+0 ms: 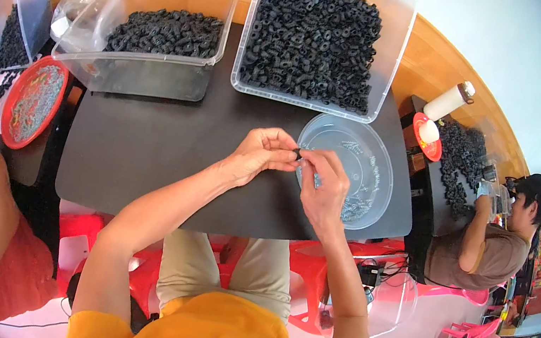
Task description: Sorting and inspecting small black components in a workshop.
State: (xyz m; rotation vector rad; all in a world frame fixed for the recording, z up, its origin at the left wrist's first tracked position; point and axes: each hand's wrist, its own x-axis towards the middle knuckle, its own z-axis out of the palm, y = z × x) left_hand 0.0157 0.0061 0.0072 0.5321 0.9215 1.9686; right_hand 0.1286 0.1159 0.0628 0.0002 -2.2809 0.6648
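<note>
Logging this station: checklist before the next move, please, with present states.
1. Black piece in left hand: ok, pinched.
2. Right hand at the piece: ok.
3. Right hand holding a small part: cannot tell, too small.
4. Bowl on table, with small parts inside: ok.
5. Full view into bowl: not ok, right hand covers some.
6. Big bin stocked with black parts: ok.

Glossy plastic bowl (385,192), smooth matt table (145,148)
</note>
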